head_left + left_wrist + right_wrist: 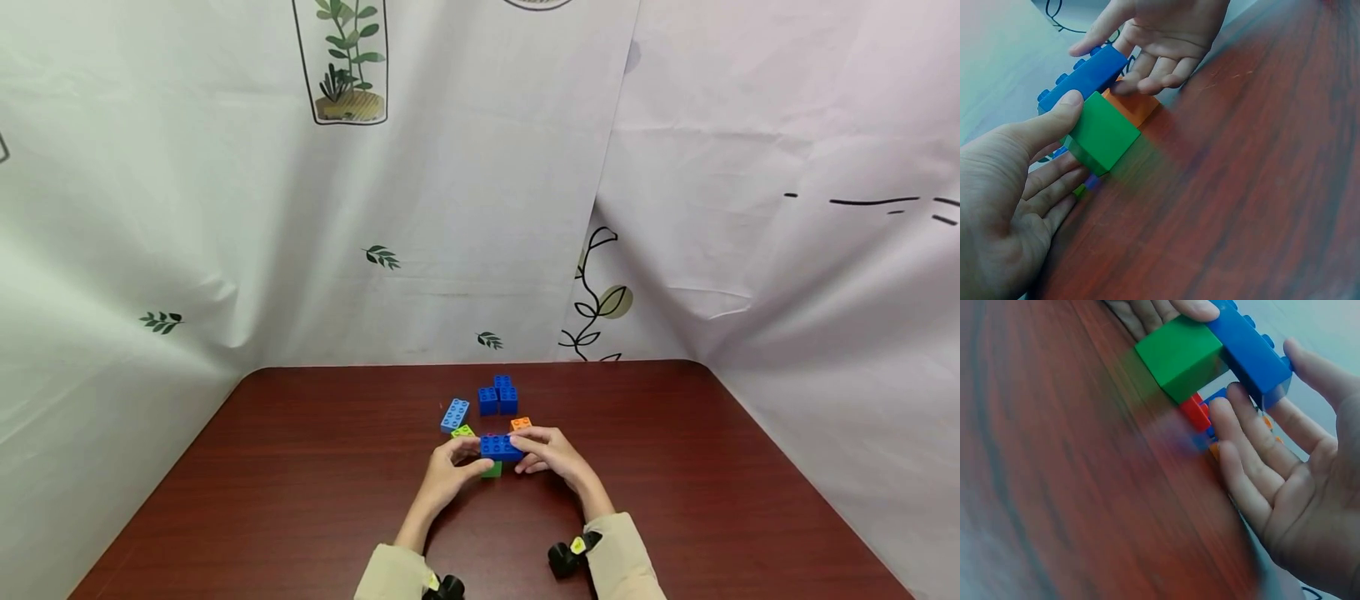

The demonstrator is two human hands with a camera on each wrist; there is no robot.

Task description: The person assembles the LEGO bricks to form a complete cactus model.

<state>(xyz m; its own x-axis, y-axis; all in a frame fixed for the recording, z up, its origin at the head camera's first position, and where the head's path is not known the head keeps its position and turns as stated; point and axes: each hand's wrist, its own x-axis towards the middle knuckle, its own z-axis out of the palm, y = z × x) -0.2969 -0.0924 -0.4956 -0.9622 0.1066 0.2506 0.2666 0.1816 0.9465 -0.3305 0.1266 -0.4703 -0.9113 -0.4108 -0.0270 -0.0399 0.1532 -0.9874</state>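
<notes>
A long blue building brick sits across a green brick, overhanging it to the right. My left hand pinches the blue brick's left end, the thumb at the front near the green brick. My right hand holds the right end of the blue brick between thumb and forefinger; its other fingers are spread below. An orange brick lies behind the right hand, and a lime-green brick behind the left.
Farther back on the brown table stand dark blue bricks and a light blue brick. A red brick shows beyond the green one in the right wrist view. White patterned cloth hangs behind the table.
</notes>
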